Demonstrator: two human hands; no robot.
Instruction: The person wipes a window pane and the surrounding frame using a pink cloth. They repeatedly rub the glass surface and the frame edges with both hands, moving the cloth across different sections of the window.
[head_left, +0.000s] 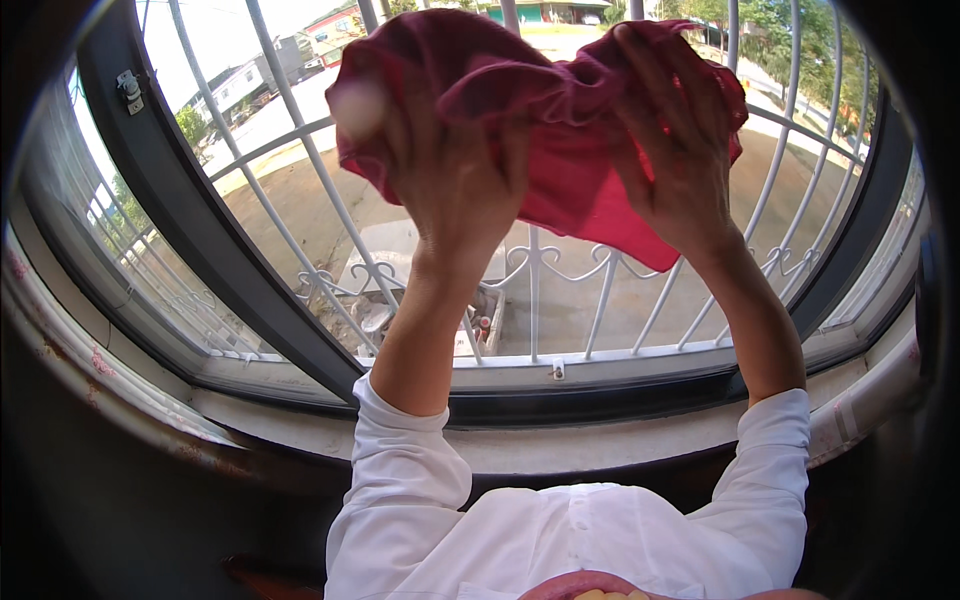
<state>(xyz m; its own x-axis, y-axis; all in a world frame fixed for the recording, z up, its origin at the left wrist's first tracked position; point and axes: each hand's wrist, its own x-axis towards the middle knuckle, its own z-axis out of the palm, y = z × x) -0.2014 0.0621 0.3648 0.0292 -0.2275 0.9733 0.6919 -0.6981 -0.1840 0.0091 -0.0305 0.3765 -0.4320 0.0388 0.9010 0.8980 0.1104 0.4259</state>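
A crumpled dark red cloth (570, 176) is held up in front of the barred window opening, with light showing through its lower part. My left hand (461, 176) is on the cloth's left side, and a fold covers some of its fingertips. On the right side, my right hand (682, 165) has its fingers spread along the bunched fabric. Both arms reach up and forward, and the cloth hangs in a point between the wrists. A pale blurred spot lies over the cloth's left end; I cannot tell what it is.
White metal bars (534, 300) with scrollwork stand beyond the cloth. A dark window frame (217, 202) with a latch (130, 91) slopes at left. Below runs a pale sill (600, 448). Outside, a box (491, 322) of mixed items sits on the ground.
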